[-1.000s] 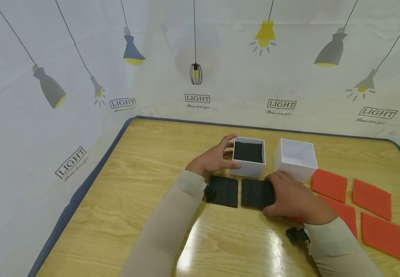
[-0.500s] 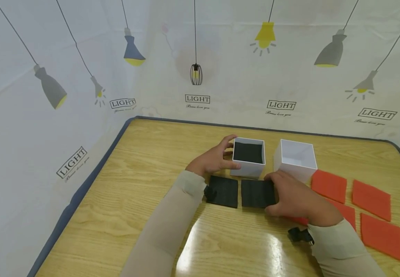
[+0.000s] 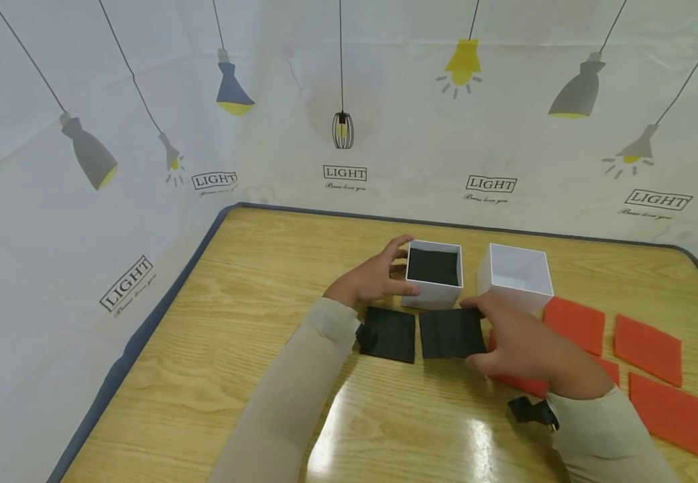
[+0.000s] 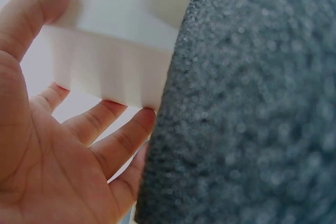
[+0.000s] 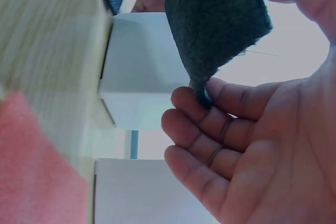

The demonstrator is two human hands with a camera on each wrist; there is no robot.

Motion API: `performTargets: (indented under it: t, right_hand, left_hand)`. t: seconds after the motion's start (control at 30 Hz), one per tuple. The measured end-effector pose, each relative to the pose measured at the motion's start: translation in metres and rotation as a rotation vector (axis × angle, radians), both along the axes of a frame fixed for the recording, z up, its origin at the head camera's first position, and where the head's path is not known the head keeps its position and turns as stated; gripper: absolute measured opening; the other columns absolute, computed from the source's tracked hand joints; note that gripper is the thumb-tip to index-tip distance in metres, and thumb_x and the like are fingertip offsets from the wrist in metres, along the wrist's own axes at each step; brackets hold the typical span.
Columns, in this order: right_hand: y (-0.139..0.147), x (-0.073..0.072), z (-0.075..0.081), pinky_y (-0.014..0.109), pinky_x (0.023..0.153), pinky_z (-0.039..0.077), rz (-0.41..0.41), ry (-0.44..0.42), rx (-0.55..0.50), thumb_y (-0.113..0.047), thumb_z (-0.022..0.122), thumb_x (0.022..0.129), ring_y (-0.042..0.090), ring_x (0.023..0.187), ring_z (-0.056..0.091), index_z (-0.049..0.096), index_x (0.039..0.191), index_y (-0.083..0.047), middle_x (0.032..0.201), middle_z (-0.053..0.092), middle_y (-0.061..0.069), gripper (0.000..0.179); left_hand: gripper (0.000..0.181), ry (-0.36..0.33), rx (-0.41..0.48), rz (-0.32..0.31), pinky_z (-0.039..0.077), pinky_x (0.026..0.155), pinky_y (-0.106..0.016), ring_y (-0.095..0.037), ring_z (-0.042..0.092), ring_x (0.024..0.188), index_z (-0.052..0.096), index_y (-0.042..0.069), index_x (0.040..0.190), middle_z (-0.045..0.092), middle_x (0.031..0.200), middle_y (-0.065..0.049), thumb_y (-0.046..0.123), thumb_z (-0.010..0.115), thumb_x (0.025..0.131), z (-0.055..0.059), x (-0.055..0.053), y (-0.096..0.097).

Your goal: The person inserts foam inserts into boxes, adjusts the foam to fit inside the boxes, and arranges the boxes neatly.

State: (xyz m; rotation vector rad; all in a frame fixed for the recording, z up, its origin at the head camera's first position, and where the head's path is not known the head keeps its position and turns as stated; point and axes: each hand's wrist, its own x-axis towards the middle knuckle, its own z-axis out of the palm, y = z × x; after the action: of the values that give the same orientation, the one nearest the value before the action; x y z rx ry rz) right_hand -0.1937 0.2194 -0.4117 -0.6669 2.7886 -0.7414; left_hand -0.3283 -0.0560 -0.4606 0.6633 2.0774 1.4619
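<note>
A white open-topped box (image 3: 433,296) with black foam squares (image 3: 433,266) inside stands near the middle of the table. My left hand (image 3: 375,276) grips this box from its left side, thumb at the front face and fingertips (image 4: 142,119) along another side. Just in front of it, my right hand (image 3: 514,342) pinches a black foam square (image 3: 450,333) by its right side, thumb and fingers at opposite edges. In the right wrist view, that foam square (image 5: 215,22) hangs bent between the thumb and fingertips. Another black foam square (image 3: 392,332) lies left of it, beside my left wrist.
A second white box (image 3: 516,276) with a bare inside stands to the right of the first. Several red foam squares (image 3: 649,349) lie on the right of the wooden table (image 3: 252,268), partly under my right hand and forearm. A lamp-printed sheet (image 3: 397,134) hangs behind the table.
My right hand has raised the black foam square slightly off the table and shifted a little right, showing more of a red square beneath. My left hand stays on the box.
</note>
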Motion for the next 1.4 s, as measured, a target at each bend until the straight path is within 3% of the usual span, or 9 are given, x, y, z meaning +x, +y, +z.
performTargets:
  t: [0.23, 0.57, 0.77, 1.07, 1.13, 1.27, 1.33, 1.4]
  right_hand:
    - [0.001, 0.001, 0.007, 0.060, 0.103, 0.051, 0.027, 0.019, -0.098, -0.021, 0.088, 0.082, 0.037, 0.124, 0.060, 0.052, 0.145, 0.002, 0.140, 0.059, 0.016, 0.076]
    - [0.002, -0.004, 0.003, 0.063, 0.109, 0.045, 0.033, 0.040, -0.251, -0.008, 0.085, 0.084, 0.038, 0.130, 0.058, 0.047, 0.149, 0.002, 0.140, 0.056, 0.014, 0.077]
    - [-0.002, -0.002, 0.006, 0.058, 0.112, 0.042, 0.012, 0.057, -0.290, -0.009, 0.085, 0.086, 0.036, 0.134, 0.056, 0.046, 0.153, 0.000, 0.144, 0.055, 0.012, 0.078]
    - [-0.009, -0.009, 0.008, 0.060, 0.112, 0.042, -0.003, 0.071, -0.309, -0.009, 0.085, 0.086, 0.033, 0.133, 0.054, 0.045, 0.154, -0.001, 0.145, 0.053, 0.013, 0.078]
    - [-0.010, -0.013, 0.009, 0.053, 0.114, 0.043, -0.008, 0.083, -0.308, -0.009, 0.085, 0.086, 0.033, 0.133, 0.054, 0.045, 0.154, -0.001, 0.144, 0.053, 0.013, 0.079]
    - [-0.010, -0.021, 0.010, 0.020, 0.115, 0.037, -0.002, 0.093, -0.324, -0.009, 0.085, 0.086, 0.035, 0.135, 0.054, 0.045, 0.154, 0.000, 0.143, 0.053, 0.014, 0.079]
    - [-0.010, -0.023, 0.011, 0.013, 0.113, 0.033, 0.002, 0.093, -0.332, -0.009, 0.085, 0.087, 0.037, 0.136, 0.053, 0.045, 0.155, 0.001, 0.143, 0.053, 0.015, 0.079]
    - [-0.010, -0.026, 0.012, 0.021, 0.117, 0.037, 0.004, 0.093, -0.342, -0.009, 0.085, 0.087, 0.038, 0.137, 0.052, 0.045, 0.155, 0.002, 0.142, 0.053, 0.016, 0.079]
  left_hand:
    - [0.105, -0.009, 0.003, -0.003, 0.047, 0.113, -0.051, -0.032, 0.038, 0.155, 0.010, 0.036, 0.168, 0.029, 0.170, -0.009, 0.019, 0.082, 0.094, 0.000, 0.000, 0.000]
    - [0.104, -0.023, 0.022, -0.010, 0.046, 0.113, -0.046, -0.029, 0.040, 0.154, 0.008, 0.035, 0.169, 0.029, 0.170, -0.008, 0.016, 0.080, 0.096, -0.001, -0.001, 0.001]
    - [0.100, -0.038, 0.059, -0.011, 0.043, 0.117, -0.048, -0.031, 0.036, 0.156, 0.011, 0.039, 0.166, 0.028, 0.170, -0.009, 0.010, 0.076, 0.097, -0.001, 0.000, 0.001]
    - [0.100, -0.037, 0.041, -0.010, 0.039, 0.120, -0.051, -0.031, 0.033, 0.158, 0.010, 0.043, 0.165, 0.026, 0.170, -0.008, 0.018, 0.079, 0.096, -0.003, 0.000, -0.001]
    - [0.100, -0.035, 0.046, -0.012, 0.039, 0.120, -0.050, -0.031, 0.034, 0.157, 0.011, 0.042, 0.165, 0.027, 0.170, -0.008, 0.016, 0.078, 0.096, -0.003, 0.000, -0.001]
    - [0.099, -0.028, 0.051, -0.020, 0.039, 0.120, -0.050, -0.033, 0.033, 0.157, 0.011, 0.040, 0.166, 0.026, 0.170, -0.011, 0.011, 0.076, 0.097, -0.003, -0.001, -0.001]
    - [0.099, -0.023, 0.048, -0.024, 0.039, 0.120, -0.050, -0.034, 0.033, 0.157, 0.010, 0.039, 0.166, 0.026, 0.171, -0.011, 0.009, 0.074, 0.097, -0.002, -0.002, -0.001]
    - [0.099, -0.021, 0.049, -0.029, 0.038, 0.121, -0.050, -0.035, 0.032, 0.158, 0.010, 0.039, 0.166, 0.026, 0.170, -0.012, 0.009, 0.074, 0.097, -0.003, -0.002, 0.000]
